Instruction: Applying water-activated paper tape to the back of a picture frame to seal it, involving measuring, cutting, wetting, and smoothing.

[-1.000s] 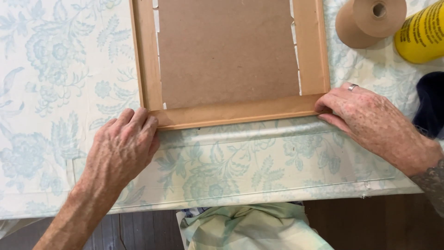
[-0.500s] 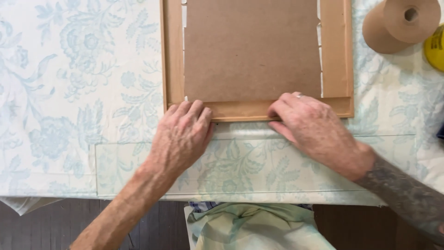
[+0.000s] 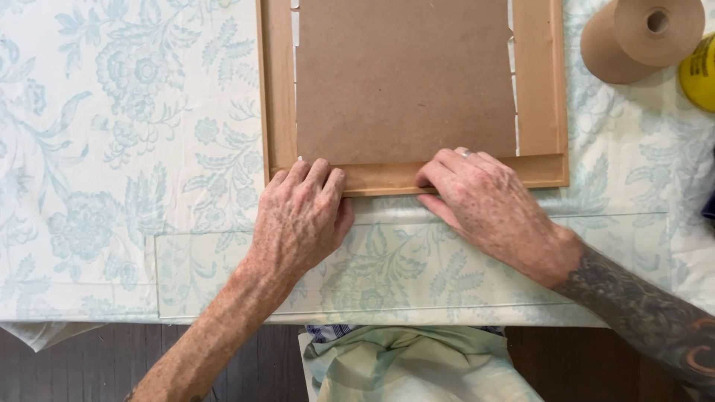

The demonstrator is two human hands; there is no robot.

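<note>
A wooden picture frame (image 3: 538, 89) lies face down on the table, its brown backing board (image 3: 406, 78) showing. My left hand (image 3: 302, 219) rests with its fingertips on the frame's near rail, toward the left. My right hand (image 3: 491, 205), with a ring on one finger, presses its fingertips on the same rail, toward the right. Both hands lie flat and hold nothing. A clear glass pane (image 3: 208, 275) lies flat on the cloth just in front of the frame, partly under both hands.
A pale floral tablecloth (image 3: 112, 134) covers the table. A roll of brown paper tape (image 3: 640, 37) and a yellow container (image 3: 700, 74) stand at the back right. The table's near edge runs above a dark wooden floor (image 3: 89, 365); folded cloth (image 3: 417, 365) lies below.
Both hands have slid inward along the frame's near rail, from its corners toward its middle. The view has shifted, so the frame sits further right.
</note>
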